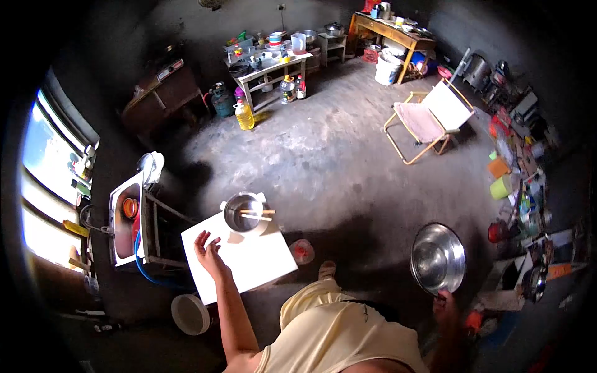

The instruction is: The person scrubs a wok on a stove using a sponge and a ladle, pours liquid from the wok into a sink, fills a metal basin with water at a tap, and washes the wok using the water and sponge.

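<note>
My right hand (443, 304) grips the rim of a shiny metal basin (438, 258), held out to the right above the dark floor. The basin is tilted and its inside faces me; nothing shows in it. Over the white table (261, 267), my left hand (211, 253) hangs with its fingers apart and nothing in them. Just beyond it stands a pot (234, 212) with a white outer rim and a metal inside. A pair of chopsticks (257, 215) lies across the pot's rim.
At left is a sink (124, 239) with a blue hose (142, 267). A white bucket (189, 314) stands beside the table, and a small reddish tub (302, 252) to its right. A folding chair (423, 118) stands further off. Clutter lines the right wall.
</note>
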`<act>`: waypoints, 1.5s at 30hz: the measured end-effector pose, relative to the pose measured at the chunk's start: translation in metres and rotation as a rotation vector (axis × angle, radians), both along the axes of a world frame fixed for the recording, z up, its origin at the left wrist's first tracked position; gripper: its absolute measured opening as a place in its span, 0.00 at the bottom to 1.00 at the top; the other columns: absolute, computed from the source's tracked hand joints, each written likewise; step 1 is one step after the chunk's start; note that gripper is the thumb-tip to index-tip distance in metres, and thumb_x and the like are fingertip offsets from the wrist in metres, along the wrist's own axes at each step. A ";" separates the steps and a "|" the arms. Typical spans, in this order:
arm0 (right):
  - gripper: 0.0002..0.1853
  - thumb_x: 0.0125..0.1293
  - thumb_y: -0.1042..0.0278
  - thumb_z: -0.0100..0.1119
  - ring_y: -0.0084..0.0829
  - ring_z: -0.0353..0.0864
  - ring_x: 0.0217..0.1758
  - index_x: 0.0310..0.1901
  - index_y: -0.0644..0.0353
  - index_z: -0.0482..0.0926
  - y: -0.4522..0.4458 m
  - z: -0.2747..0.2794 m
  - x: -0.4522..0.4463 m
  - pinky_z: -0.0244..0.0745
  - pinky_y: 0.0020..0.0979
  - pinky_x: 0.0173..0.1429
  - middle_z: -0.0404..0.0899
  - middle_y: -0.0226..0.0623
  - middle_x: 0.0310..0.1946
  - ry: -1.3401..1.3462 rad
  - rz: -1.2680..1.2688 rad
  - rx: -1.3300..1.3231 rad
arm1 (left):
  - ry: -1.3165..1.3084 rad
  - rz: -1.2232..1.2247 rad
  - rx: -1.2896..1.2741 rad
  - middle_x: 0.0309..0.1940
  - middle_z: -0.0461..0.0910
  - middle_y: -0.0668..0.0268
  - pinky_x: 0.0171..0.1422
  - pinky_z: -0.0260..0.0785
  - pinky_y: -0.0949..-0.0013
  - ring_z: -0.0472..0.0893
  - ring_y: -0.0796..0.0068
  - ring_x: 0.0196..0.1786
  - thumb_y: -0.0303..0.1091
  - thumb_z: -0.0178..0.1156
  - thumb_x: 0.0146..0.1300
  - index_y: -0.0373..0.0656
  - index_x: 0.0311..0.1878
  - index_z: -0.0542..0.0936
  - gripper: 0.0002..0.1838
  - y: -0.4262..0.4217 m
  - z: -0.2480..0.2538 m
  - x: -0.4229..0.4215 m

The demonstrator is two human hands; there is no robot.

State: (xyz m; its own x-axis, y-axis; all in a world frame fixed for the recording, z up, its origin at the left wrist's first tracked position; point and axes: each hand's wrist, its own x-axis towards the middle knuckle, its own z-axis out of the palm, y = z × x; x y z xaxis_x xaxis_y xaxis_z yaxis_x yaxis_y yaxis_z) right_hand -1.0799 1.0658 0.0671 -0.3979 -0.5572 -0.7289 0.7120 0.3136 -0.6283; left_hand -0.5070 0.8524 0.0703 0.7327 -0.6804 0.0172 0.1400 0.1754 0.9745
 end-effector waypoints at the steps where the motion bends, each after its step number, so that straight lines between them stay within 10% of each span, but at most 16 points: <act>1: 0.07 0.58 0.67 0.52 0.13 0.57 0.10 0.24 0.52 0.67 -0.013 -0.006 -0.012 0.49 0.15 0.11 0.63 0.23 0.12 0.007 0.014 -0.006 | -0.001 0.019 -0.026 0.45 0.71 0.62 0.39 0.63 0.76 0.75 0.76 0.36 0.19 0.45 0.53 0.39 0.49 0.69 0.18 -0.021 0.007 -0.007; 12: 0.05 0.56 0.67 0.51 0.14 0.54 0.08 0.25 0.54 0.67 -0.223 -0.016 -0.103 0.48 0.16 0.10 0.59 0.21 0.11 -0.173 0.063 -0.028 | -0.011 -0.141 -0.196 0.45 0.73 0.63 0.38 0.64 0.79 0.76 0.79 0.34 0.18 0.45 0.53 0.39 0.47 0.70 0.17 -0.224 0.054 -0.116; 24: 0.06 0.52 0.68 0.55 0.13 0.58 0.11 0.26 0.58 0.69 -0.562 0.019 -0.101 0.48 0.15 0.11 0.67 0.27 0.16 0.130 0.544 -0.019 | 0.067 0.320 -0.036 0.38 0.73 0.67 0.35 0.63 0.80 0.75 0.81 0.31 0.17 0.47 0.50 0.40 0.44 0.72 0.16 -0.287 0.026 -0.121; 45: 0.11 0.49 0.74 0.56 0.12 0.56 0.10 0.18 0.53 0.63 -1.032 0.059 0.331 0.50 0.14 0.10 0.61 0.24 0.13 -0.124 0.940 0.019 | -0.003 0.721 0.052 0.39 0.75 0.66 0.33 0.64 0.80 0.76 0.80 0.30 0.18 0.46 0.50 0.40 0.41 0.74 0.15 -0.454 0.029 0.148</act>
State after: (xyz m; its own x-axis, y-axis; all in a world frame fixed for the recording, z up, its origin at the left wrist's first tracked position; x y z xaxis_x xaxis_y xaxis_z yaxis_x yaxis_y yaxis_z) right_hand -0.7493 0.0335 0.1263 0.2888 -0.5975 -0.7480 0.2237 0.8018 -0.5541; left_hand -0.3589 0.3986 0.0997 0.9996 -0.0281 0.0005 0.0045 0.1763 0.9843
